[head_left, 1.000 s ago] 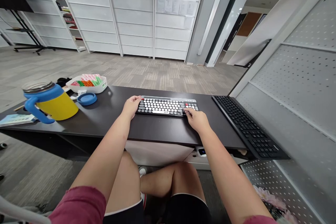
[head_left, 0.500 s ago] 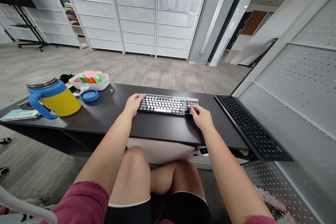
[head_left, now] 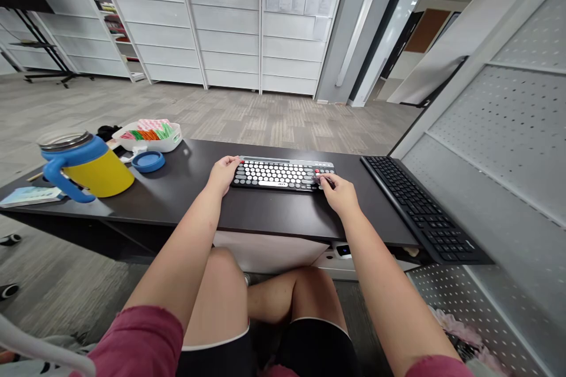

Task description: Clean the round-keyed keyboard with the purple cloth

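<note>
Shifted: your right hand, from the front edge to the right end of the keyboard. On the surface: keyboard flat, mid-way, unlifted. Your left hand: curled round its left end. Right hand: fingers bent on the corner, grip unclear.

I couldn't read the legends on the keyboard; my right hand covered its right-end keys, and the far papers were illegible.

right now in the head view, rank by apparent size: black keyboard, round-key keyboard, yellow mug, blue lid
1. black keyboard
2. yellow mug
3. round-key keyboard, wider but thinner than the mug, a close call
4. blue lid
</note>
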`<state>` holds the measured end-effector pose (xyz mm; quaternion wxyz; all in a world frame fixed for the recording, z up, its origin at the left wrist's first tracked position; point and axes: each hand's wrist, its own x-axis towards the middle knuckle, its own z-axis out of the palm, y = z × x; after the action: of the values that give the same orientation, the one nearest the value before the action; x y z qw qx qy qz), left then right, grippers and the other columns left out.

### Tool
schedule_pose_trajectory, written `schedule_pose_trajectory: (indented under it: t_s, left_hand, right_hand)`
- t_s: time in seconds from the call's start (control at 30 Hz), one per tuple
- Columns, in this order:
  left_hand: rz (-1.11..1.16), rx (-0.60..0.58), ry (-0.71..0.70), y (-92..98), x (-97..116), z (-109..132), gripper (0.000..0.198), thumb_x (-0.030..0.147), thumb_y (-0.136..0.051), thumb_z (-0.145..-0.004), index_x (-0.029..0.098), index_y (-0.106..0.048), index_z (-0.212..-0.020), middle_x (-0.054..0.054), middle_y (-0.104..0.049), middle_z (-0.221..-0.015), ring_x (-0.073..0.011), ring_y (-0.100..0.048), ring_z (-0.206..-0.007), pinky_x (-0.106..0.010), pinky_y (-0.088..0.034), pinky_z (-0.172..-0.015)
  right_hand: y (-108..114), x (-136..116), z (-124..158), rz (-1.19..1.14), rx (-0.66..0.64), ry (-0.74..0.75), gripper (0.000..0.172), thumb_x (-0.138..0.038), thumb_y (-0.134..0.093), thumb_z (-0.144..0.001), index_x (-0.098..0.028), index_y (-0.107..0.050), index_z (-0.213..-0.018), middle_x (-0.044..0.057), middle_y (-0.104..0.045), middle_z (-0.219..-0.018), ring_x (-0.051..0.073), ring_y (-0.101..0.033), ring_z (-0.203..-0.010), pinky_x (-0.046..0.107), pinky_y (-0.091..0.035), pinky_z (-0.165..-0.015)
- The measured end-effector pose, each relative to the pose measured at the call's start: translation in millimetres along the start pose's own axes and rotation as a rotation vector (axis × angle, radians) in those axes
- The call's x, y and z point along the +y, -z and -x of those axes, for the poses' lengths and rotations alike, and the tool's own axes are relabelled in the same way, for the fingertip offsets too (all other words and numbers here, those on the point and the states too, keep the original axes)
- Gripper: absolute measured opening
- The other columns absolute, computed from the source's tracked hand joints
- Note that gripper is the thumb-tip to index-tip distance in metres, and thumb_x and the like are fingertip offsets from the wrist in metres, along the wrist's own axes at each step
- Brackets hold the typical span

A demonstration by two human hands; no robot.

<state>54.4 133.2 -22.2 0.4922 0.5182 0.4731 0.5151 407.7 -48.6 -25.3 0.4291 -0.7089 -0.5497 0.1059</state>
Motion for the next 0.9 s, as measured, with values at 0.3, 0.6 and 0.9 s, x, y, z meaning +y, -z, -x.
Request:
schedule_pose_trajectory:
  t_s: [0.3,0.6,0.9]
  left_hand:
    - [0.002,-0.004,-0.005,0.6,0.1,0.1,0.029,0.047,-0.091,-0.076,0.023,-0.076,-0.084,-0.014,-0.077,-0.144,-0.0342,-0.069,-0.135,-0.047,-0.052,-0.116]
    - [-0.002,-0.005,-0.010,0.4,-1.6,-0.8,0.031,0.048,-0.091,-0.077,0.023,-0.074,-0.084,-0.014,-0.078,-0.141,-0.0322,-0.070,-0.132,-0.041,-0.054,-0.111]
    - [-0.004,0.001,-0.010,0.1,-3.5,-3.5,0.032,0.049,-0.091,-0.076,0.022,-0.076,-0.085,-0.013,-0.079,-0.138,-0.0318,-0.072,-0.127,-0.042,-0.055,-0.109]
  right_hand:
    - [2.6,-6.9,1.4,-0.003,-0.003,-0.014,0.030,-0.045,-0.062,-0.101,-0.031,-0.086,-0.112,0.004,-0.087,-0.106,0.027,-0.079,-0.100,0.038,-0.059,-0.088]
    - [2.7,-5.7,0.9,0.002,-0.001,-0.003,0.031,-0.045,-0.062,-0.102,-0.031,-0.086,-0.114,0.004,-0.087,-0.107,0.028,-0.079,-0.103,0.038,-0.060,-0.088]
    - [2.7,-1.5,-0.2,0.016,0.004,0.010,0.029,-0.045,-0.063,-0.101,-0.031,-0.086,-0.113,0.004,-0.087,-0.108,0.027,-0.079,-0.101,0.038,-0.059,-0.090]
